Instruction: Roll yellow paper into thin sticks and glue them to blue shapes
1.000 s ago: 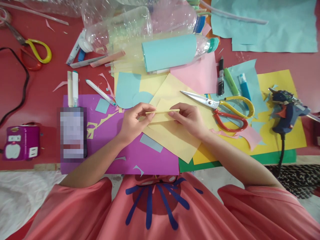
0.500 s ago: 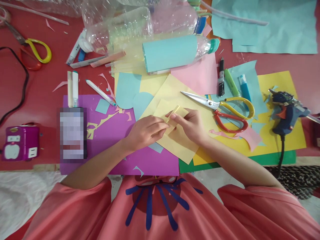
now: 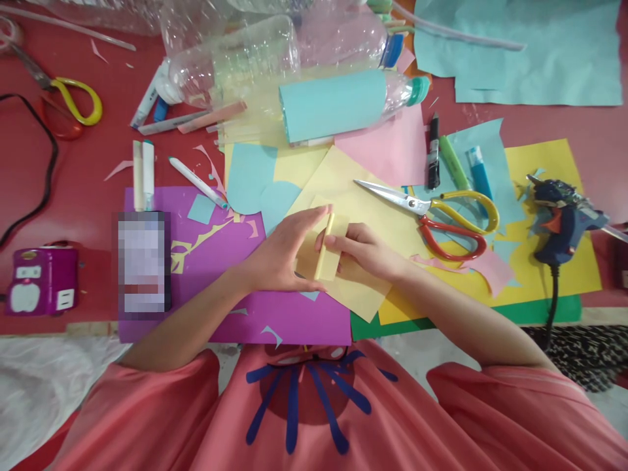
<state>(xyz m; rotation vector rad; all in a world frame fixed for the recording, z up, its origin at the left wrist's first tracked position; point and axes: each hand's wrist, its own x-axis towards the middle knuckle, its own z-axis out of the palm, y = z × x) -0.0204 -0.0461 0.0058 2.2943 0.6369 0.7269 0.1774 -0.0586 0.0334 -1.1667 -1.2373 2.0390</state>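
My right hand (image 3: 366,252) pinches a small pale yellow piece of paper (image 3: 330,265) between thumb and fingers. One long side of that piece is folded or rolled into a narrow edge, turned towards my left hand (image 3: 282,252). The left thumb and fingers are spread wide, their tips close to the two ends of the rolled edge; whether they touch it I cannot tell. Beneath both hands lies a larger pale yellow sheet (image 3: 363,297). Scissors (image 3: 417,206) with yellow and red handles rest just beyond my right hand.
A bottle wrapped in light blue paper (image 3: 336,104) lies ahead, before several clear plastic bottles (image 3: 245,52). At right is a glue gun (image 3: 559,222) with its cord. A phone (image 3: 143,265) lies on purple paper (image 3: 220,314) at left. Markers and paper scraps are scattered about.
My left hand has opened from a closed grip near the paper to a wide spread. The paper piece has turned more upright in my right hand, its rolled edge now facing left.
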